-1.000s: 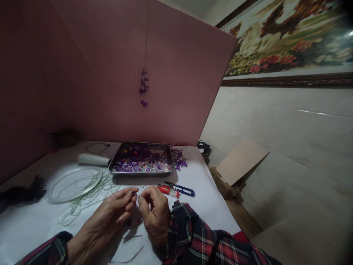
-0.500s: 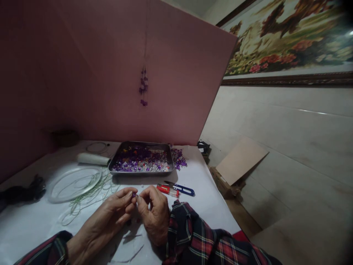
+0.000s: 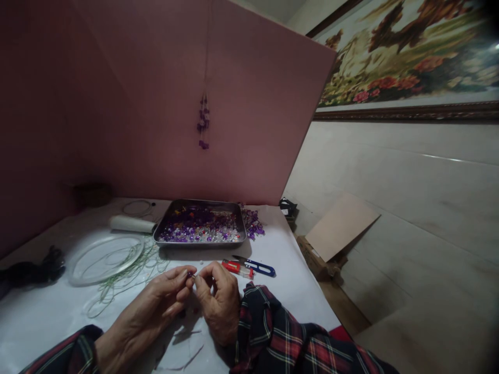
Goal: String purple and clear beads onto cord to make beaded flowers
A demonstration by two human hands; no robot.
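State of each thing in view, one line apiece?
Left hand: pinching purple bead
Right hand: fingertips pinched beside it; contents too small to tell
Tray: uncovered, loaded with mixed beads
Blue snips: lying on table, unheld
Red-and-clear item: lying flat, unheld
Green cord: loose, tangled
Beaded strand: hanging against pink panel

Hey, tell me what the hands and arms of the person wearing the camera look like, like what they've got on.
The left hand and right hand are bare, with no gloves visible. The left sleeve and right sleeve are dark plaid, checked in red with thin pale lines.
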